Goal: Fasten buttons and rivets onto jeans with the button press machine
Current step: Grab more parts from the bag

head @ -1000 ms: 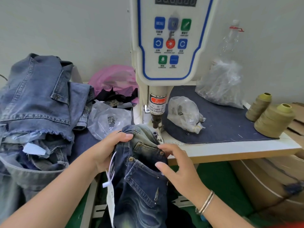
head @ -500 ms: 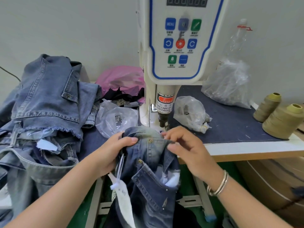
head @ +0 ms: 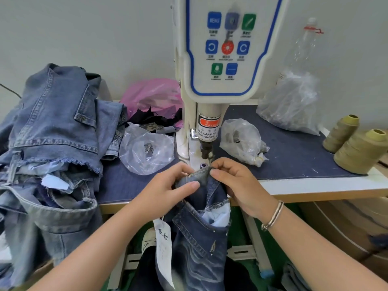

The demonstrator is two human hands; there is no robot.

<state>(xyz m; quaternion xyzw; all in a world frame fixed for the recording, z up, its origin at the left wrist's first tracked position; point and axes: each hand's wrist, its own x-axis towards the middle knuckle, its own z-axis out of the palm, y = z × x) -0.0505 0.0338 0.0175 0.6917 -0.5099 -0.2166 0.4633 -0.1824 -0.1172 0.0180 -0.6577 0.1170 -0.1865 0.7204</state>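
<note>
Left hand [head: 168, 185]: you pinch the dark blue denim jeans [head: 199, 238] waistband.
Right hand [head: 237, 181]: pinches its far edge.
Change: waistband now raised beneath the white button press machine [head: 220, 59]; pressing looks imminent.

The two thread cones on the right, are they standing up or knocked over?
Upright. Both thread cones stand on their wide bases on the table, open tube tops facing up, side by side near its right edge.

We pinch the jeans [head: 199, 227] waistband with our left hand [head: 168, 185] and right hand [head: 237, 183] just before the press [head: 212, 97]; a rivet [head: 189, 175] shows between our fingers.
</note>
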